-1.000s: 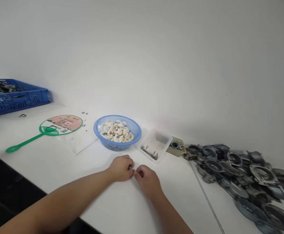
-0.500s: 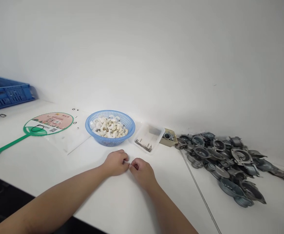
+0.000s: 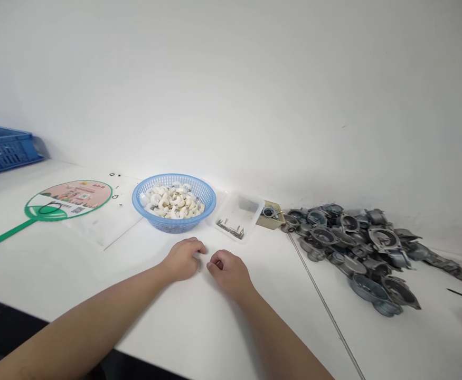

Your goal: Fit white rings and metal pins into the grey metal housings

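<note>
Both my hands rest on the white table (image 3: 183, 327) in front of a blue basket (image 3: 174, 207) heaped with small white curved parts. My left hand (image 3: 182, 258) is curled into a loose fist, fingertips pressed together. My right hand (image 3: 227, 272) is curled the same way a short gap to its right. Whatever the fingers pinch is too small or hidden to name. A clear plastic tray (image 3: 238, 216) holding a few thin metal pins sits just behind my right hand.
A pile of several grey cast-metal housings (image 3: 357, 248) spreads along the wall at right, with a thin rod (image 3: 326, 309) lying beside it. A green-handled fan (image 3: 48, 203) lies at left. A blue crate (image 3: 1, 150) stands at the far left.
My hands, whose fingertips met before, have drawn slightly apart. The view has swung right, so the crate and fan slid toward the left edge.
</note>
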